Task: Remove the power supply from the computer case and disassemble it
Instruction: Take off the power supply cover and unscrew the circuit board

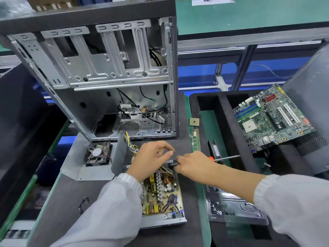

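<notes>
The open grey computer case (99,68) stands at the back of the dark mat. In front of it lies the power supply base (170,220), its cover off and its circuit board (160,193) bare. Its cover (74,168), with the black fan (98,153), lies to the left. A bundle of yellow and black wires (131,145) runs from the board's far end. My left hand (153,157) is curled over the base's far wall and pinches its metal edge. My right hand (194,164) grips an orange and black screwdriver (226,157), shaft pointing right, at the same far edge.
A motherboard (270,118) leans in the black foam tray at the right. A CPU (194,121) and a RAM stick (195,139) lie beside the case. Loose screws (84,202) sit on the mat at left. A tray of screws (219,209) lies under my right forearm.
</notes>
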A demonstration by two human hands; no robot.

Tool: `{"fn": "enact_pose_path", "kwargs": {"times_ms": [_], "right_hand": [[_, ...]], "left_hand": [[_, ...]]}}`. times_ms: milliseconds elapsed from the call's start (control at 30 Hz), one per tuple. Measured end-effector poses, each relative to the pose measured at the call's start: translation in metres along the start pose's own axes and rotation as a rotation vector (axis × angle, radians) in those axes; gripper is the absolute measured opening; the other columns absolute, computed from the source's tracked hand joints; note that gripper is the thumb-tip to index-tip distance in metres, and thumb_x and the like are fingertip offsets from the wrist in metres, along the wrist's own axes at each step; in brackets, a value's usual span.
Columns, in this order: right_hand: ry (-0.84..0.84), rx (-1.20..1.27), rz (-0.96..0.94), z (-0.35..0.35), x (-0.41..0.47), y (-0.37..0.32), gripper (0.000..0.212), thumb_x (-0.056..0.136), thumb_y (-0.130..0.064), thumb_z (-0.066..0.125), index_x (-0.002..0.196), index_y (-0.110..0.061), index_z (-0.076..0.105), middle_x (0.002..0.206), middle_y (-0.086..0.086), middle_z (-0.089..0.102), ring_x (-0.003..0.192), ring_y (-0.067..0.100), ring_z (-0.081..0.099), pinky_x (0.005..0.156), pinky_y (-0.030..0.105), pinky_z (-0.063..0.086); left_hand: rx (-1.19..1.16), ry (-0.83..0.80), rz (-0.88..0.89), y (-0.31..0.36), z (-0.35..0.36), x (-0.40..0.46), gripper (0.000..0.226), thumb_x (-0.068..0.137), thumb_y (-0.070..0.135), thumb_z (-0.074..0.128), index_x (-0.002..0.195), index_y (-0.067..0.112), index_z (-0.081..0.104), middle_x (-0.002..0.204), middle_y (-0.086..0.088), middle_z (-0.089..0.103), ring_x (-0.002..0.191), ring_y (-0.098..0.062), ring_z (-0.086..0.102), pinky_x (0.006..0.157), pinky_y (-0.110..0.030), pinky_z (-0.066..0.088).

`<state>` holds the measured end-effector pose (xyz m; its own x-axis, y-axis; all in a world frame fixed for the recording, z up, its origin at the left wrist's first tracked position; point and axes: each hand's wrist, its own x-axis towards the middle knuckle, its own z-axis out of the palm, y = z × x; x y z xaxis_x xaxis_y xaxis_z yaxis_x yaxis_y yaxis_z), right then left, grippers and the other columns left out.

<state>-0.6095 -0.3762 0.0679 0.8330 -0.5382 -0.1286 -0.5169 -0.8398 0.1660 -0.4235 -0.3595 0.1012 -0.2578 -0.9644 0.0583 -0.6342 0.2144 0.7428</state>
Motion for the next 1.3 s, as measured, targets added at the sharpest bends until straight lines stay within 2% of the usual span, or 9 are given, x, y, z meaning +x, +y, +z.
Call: {"fn": "enact_pose_path", "kwargs": {"times_ms": [133, 233, 367, 567, 667, 800, 1000, 1200, 1300], "right_hand": [[0.072, 0.032, 0.006, -0.001, -0.001, 0.0, 0.027, 0.049, -0.017, 0.088, 0.065, -0.024, 0.067, 0.059, -0.004, 0.053, 0.042, 0.015, 0.053, 0.034, 0.017, 0.03], [0.099, 0.04, 0.004, 0.004, -0.002, -0.003, 0.031, 0.042, -0.022, 0.09, 0.06, -0.027, 0.066, 0.057, -0.006, 0.051, 0.039, 0.012, 0.051, 0.032, 0.015, 0.029], [0.191, 0.042, -0.003, 0.009, -0.004, -0.001, 0.031, 0.046, -0.018, 0.09, 0.06, -0.025, 0.064, 0.057, -0.005, 0.048, 0.04, 0.013, 0.049, 0.031, 0.016, 0.028], [0.246, 0.004, -0.048, 0.013, -0.003, 0.003, 0.03, 0.047, -0.017, 0.09, 0.061, -0.024, 0.065, 0.057, -0.005, 0.05, 0.042, 0.012, 0.049, 0.032, 0.017, 0.026], [0.259, -0.009, -0.05, 0.018, -0.002, 0.003, 0.028, 0.047, -0.018, 0.089, 0.061, -0.025, 0.066, 0.058, -0.006, 0.052, 0.043, 0.012, 0.051, 0.034, 0.017, 0.023], [0.327, 0.048, -0.024, 0.023, 0.0, 0.001, 0.026, 0.048, -0.016, 0.088, 0.062, -0.024, 0.068, 0.057, -0.005, 0.053, 0.044, 0.012, 0.052, 0.032, 0.016, 0.027], [0.452, 0.086, -0.019, 0.031, -0.002, -0.004, 0.021, 0.059, -0.023, 0.086, 0.066, -0.017, 0.067, 0.058, -0.004, 0.056, 0.045, 0.014, 0.056, 0.032, 0.019, 0.031], [0.469, 0.112, -0.023, 0.03, -0.003, -0.004, 0.02, 0.061, -0.019, 0.086, 0.066, -0.016, 0.067, 0.057, -0.004, 0.056, 0.045, 0.014, 0.056, 0.03, 0.02, 0.033], [0.448, 0.12, -0.032, 0.023, -0.003, -0.001, 0.019, 0.059, -0.016, 0.085, 0.065, -0.017, 0.068, 0.056, -0.004, 0.055, 0.045, 0.014, 0.056, 0.031, 0.018, 0.032]], "left_hand": [[0.003, -0.005, -0.012, 0.002, -0.001, -0.001, 0.007, 0.093, 0.019, 0.064, 0.091, 0.02, 0.071, 0.049, 0.009, 0.03, 0.049, -0.009, 0.03, 0.057, -0.029, 0.032], [0.004, -0.005, -0.018, 0.002, -0.001, -0.002, 0.007, 0.093, 0.02, 0.064, 0.092, 0.019, 0.071, 0.05, 0.008, 0.03, 0.05, -0.009, 0.029, 0.056, -0.028, 0.03], [-0.005, -0.003, -0.02, 0.002, -0.001, -0.003, 0.008, 0.093, 0.019, 0.064, 0.093, 0.018, 0.072, 0.048, 0.009, 0.029, 0.048, -0.008, 0.028, 0.054, -0.024, 0.028], [0.02, -0.024, -0.035, 0.002, 0.0, -0.004, 0.009, 0.094, 0.021, 0.063, 0.093, 0.018, 0.072, 0.046, 0.009, 0.03, 0.046, -0.008, 0.029, 0.055, -0.027, 0.03], [0.021, -0.031, -0.032, 0.003, 0.0, -0.004, 0.009, 0.093, 0.021, 0.063, 0.093, 0.018, 0.072, 0.048, 0.006, 0.03, 0.05, -0.013, 0.03, 0.057, -0.03, 0.03], [0.041, -0.036, -0.03, 0.003, 0.001, -0.004, 0.01, 0.094, 0.022, 0.063, 0.094, 0.02, 0.072, 0.046, 0.007, 0.029, 0.048, -0.012, 0.029, 0.057, -0.029, 0.032], [0.047, -0.046, -0.022, 0.003, 0.0, -0.004, 0.01, 0.094, 0.021, 0.062, 0.096, 0.018, 0.072, 0.045, 0.007, 0.029, 0.046, -0.01, 0.029, 0.054, -0.026, 0.03], [0.055, -0.055, -0.035, 0.003, -0.001, -0.005, 0.011, 0.094, 0.022, 0.062, 0.096, 0.019, 0.072, 0.045, 0.008, 0.029, 0.045, -0.01, 0.03, 0.054, -0.024, 0.03], [0.064, -0.068, -0.04, 0.003, -0.001, -0.005, 0.011, 0.094, 0.023, 0.061, 0.097, 0.02, 0.071, 0.044, 0.007, 0.03, 0.045, -0.01, 0.03, 0.055, -0.029, 0.031]]}}
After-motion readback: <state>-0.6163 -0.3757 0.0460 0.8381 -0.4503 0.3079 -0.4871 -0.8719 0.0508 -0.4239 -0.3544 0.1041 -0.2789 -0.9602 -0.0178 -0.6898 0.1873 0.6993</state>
